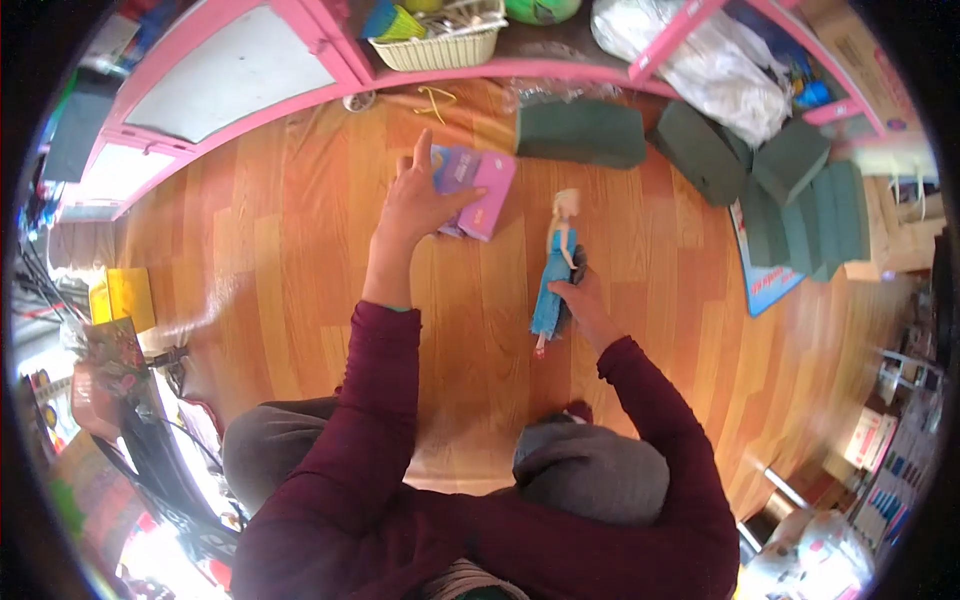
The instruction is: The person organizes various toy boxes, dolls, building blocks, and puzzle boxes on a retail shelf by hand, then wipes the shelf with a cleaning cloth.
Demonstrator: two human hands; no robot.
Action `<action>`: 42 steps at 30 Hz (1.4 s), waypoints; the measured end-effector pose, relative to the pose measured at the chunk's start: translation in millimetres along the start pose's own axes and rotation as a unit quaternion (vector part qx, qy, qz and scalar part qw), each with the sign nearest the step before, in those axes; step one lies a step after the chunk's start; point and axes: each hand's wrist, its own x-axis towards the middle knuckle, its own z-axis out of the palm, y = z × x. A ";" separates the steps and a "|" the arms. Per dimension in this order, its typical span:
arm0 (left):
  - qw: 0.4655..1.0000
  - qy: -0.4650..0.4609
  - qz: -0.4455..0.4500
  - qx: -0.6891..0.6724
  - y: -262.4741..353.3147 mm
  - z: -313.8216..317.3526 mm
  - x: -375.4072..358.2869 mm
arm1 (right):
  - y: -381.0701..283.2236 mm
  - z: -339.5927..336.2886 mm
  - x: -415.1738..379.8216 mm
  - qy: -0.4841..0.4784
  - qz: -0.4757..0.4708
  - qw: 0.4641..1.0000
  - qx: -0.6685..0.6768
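Observation:
A doll [556, 268] with blond hair and a long blue dress points its head away from me. My right hand [588, 303] is closed on its skirt from the right side, thumb across the front. Something dark shows behind the doll, partly hidden by the doll and my fingers. My left hand [415, 200] is open, thumb and index finger spread wide, over the left side of a pink and purple box [492, 190]. Its thumb overlaps the box front in this view.
Dark green foam-like blocks [582, 133] lie beyond the doll, with more stacked at right on a blue printed board [768, 287]. A yellow bent piece [436, 102] lies near the pink cabinet [330, 60]. A cream basket [440, 48] sits on its shelf.

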 end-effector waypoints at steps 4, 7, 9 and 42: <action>0.976 -0.025 -0.066 -0.205 -43.1 -27.9 10.5 | -55.8 21.8 22.9 -0.031 -0.111 0.993 0.020; 0.883 -0.025 -0.086 -0.461 -97.2 -11.9 18.3 | -37.6 27.2 76.7 -0.060 -0.098 0.993 -0.006; 0.820 -0.072 -0.060 -0.564 -137.2 27.0 25.0 | -36.3 40.2 89.4 -0.086 -0.126 0.988 -0.005; 0.756 -0.141 -0.024 -0.639 181.5 -305.1 -214.7 | -342.2 148.4 -298.6 -0.094 -0.024 0.995 0.037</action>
